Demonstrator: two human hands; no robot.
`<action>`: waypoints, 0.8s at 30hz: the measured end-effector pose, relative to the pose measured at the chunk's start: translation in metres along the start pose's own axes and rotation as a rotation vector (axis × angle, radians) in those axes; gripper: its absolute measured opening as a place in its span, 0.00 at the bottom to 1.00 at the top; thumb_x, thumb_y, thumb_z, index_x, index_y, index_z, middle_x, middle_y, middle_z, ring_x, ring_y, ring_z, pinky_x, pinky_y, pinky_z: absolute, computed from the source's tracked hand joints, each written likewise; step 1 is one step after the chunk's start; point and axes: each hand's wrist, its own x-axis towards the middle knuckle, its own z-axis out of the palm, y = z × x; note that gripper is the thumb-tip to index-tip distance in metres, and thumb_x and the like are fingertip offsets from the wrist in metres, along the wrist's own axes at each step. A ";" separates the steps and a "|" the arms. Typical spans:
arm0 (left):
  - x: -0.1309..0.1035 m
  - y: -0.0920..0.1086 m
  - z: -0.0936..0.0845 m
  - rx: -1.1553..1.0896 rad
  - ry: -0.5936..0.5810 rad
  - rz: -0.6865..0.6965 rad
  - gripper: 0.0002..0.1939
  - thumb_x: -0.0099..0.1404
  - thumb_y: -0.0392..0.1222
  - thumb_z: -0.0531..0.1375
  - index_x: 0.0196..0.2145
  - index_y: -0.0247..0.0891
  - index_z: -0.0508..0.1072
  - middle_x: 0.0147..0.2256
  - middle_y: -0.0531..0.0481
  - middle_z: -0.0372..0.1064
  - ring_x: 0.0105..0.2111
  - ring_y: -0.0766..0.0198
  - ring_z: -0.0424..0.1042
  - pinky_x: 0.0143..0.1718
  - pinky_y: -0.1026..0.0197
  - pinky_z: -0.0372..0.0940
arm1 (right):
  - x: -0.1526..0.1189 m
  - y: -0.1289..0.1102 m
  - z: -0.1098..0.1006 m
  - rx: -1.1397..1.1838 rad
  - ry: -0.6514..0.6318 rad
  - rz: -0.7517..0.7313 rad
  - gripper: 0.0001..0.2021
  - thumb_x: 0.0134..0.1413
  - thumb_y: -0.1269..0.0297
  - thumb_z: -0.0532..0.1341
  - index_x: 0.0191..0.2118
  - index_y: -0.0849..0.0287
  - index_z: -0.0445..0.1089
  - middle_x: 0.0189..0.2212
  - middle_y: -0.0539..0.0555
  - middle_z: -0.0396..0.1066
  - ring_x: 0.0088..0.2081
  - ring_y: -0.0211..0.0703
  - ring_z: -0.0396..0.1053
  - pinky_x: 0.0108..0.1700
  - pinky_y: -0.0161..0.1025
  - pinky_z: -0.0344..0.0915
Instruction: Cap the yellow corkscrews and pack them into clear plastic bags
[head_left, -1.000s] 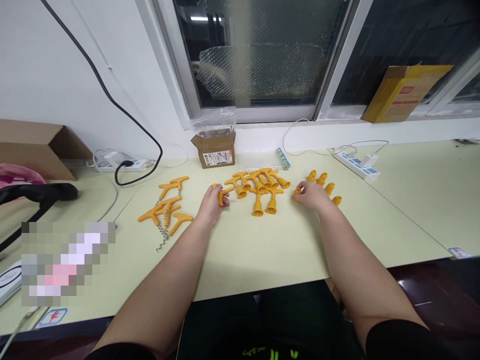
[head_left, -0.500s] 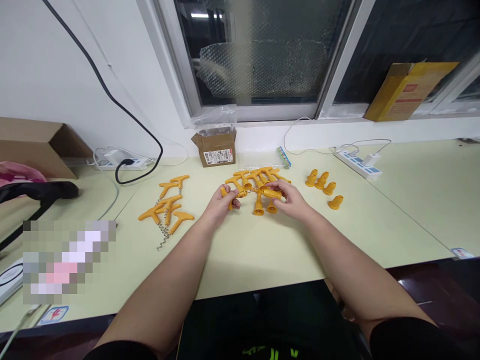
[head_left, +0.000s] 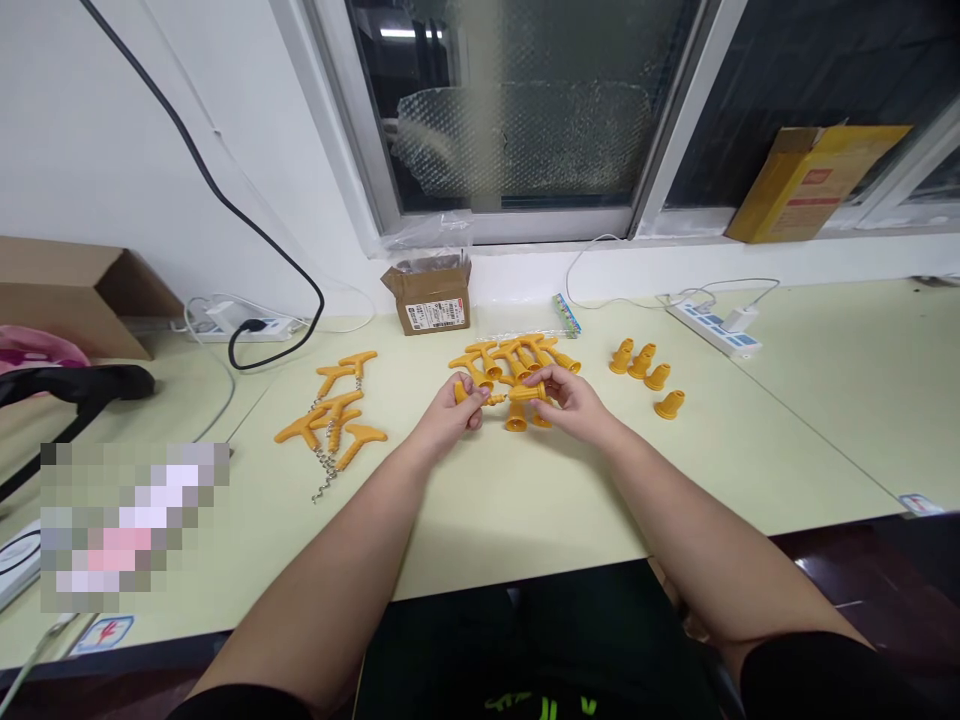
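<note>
My left hand [head_left: 453, 412] is closed around the yellow T-shaped handle of a corkscrew [head_left: 494, 399], its screw end pointing right. In my right hand [head_left: 568, 399], the fingers grip a yellow bell-shaped sleeve [head_left: 527, 393] lying sideways. The sleeve's left end is at the corkscrew's tip; whether the tip is inside, I cannot tell. Just beyond my hands lie several yellow T-handles fitted with sleeves [head_left: 517, 352]. Close below the held sleeve stands another yellow sleeve piece [head_left: 516, 418], partly hidden along with its neighbour.
Several bare corkscrews [head_left: 334, 415] lie in a pile at the left. Several loose sleeves [head_left: 658, 377] stand at the right. A small cardboard box [head_left: 435, 295] and a clear plastic bag [head_left: 525, 317] are near the wall, with a power strip [head_left: 712, 325] farther right.
My right hand has brought the sleeve left, up to the corkscrew. The corkscrew in my left hand has turned, so its screw end now shows pointing at the sleeve.
</note>
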 end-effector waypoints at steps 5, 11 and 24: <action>-0.007 0.004 0.011 0.015 -0.024 -0.008 0.32 0.51 0.45 0.77 0.36 0.43 0.56 0.34 0.56 0.73 0.20 0.76 0.60 0.22 0.67 0.49 | 0.001 -0.003 0.006 -0.011 0.003 -0.014 0.11 0.55 0.59 0.68 0.43 0.53 0.72 0.46 0.56 0.74 0.52 0.51 0.72 0.56 0.50 0.69; -0.010 0.008 0.014 -0.096 -0.007 -0.177 0.31 0.46 0.41 0.79 0.36 0.42 0.60 0.31 0.55 0.72 0.20 0.76 0.57 0.21 0.68 0.45 | 0.001 -0.005 0.003 -0.050 -0.054 -0.020 0.10 0.54 0.61 0.68 0.42 0.53 0.73 0.46 0.56 0.75 0.51 0.52 0.72 0.55 0.51 0.69; -0.015 0.011 0.017 0.210 -0.007 0.138 0.23 0.49 0.44 0.78 0.32 0.39 0.67 0.35 0.50 0.75 0.33 0.64 0.73 0.36 0.62 0.67 | -0.003 -0.012 0.008 0.064 -0.090 0.210 0.16 0.58 0.48 0.68 0.41 0.55 0.72 0.28 0.49 0.73 0.25 0.40 0.69 0.28 0.39 0.67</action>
